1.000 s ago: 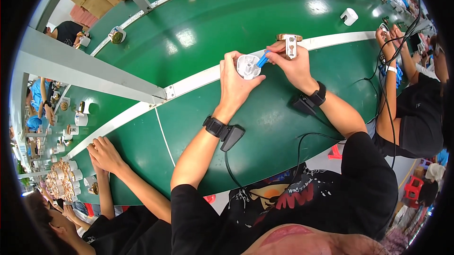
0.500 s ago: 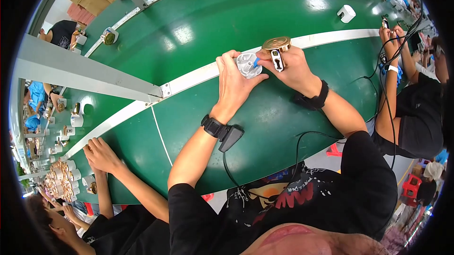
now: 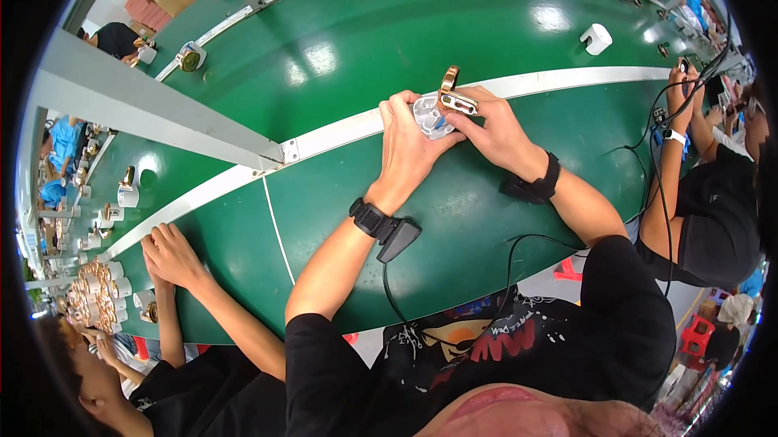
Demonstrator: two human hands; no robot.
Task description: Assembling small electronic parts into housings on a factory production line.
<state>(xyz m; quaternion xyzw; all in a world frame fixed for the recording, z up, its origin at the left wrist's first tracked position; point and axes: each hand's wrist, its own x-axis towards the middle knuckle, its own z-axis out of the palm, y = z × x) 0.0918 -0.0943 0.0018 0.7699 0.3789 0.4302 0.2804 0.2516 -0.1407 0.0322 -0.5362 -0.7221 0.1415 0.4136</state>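
My left hand (image 3: pixel 403 145) is closed around a white, round plastic housing (image 3: pixel 423 110), its hollow, ribbed inside facing up. Above the housing's right side, my right hand (image 3: pixel 501 136) grips a gold-coloured metal part (image 3: pixel 450 81) with a disc-like top and a pale slotted side piece. That disc stands nearly edge-on. Low in the housing, a small blue piece (image 3: pixel 441 122) shows beside the right fingertips. My fingers partly hide where the metal part meets the housing, so I cannot tell whether they touch.
A white metal post (image 3: pixel 162 109) stands at my left, joined to a pale rail (image 3: pixel 340 129) across the green table (image 3: pixel 462 218). A white housing (image 3: pixel 596 39) lies beyond it. Co-workers sit on both sides. Black cables (image 3: pixel 653 145) hang at the right.
The gold part has tipped from disc-up to nearly edge-on and moved left and down over the housing. The blue piece, earlier at my right fingertips, now sits lower and is mostly covered.
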